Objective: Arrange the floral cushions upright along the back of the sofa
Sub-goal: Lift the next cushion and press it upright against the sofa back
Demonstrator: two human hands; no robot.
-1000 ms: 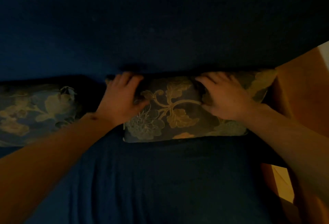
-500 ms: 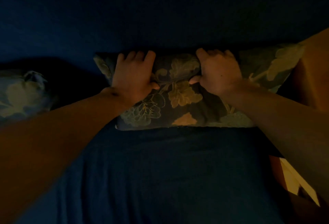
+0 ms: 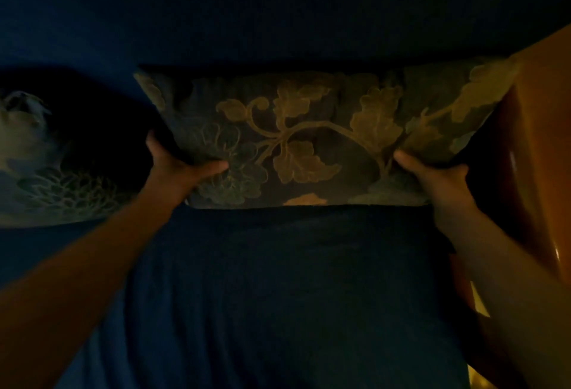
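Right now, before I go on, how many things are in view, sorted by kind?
Floral cushions: 2, the dark one with tan leaf pattern held against the sofa back and a paler one at the far left.
Bare hands: 2, left hand and right hand, both gripping the held cushion.
Dark blue fabric sofa: 1.
Orange-brown wooden armrest: 1.
Total: 6.

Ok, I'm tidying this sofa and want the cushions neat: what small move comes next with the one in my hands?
Probably let go and turn to the second cushion. The floral cushion stands against the sofa back, left hand and right hand gripping its lower corners.
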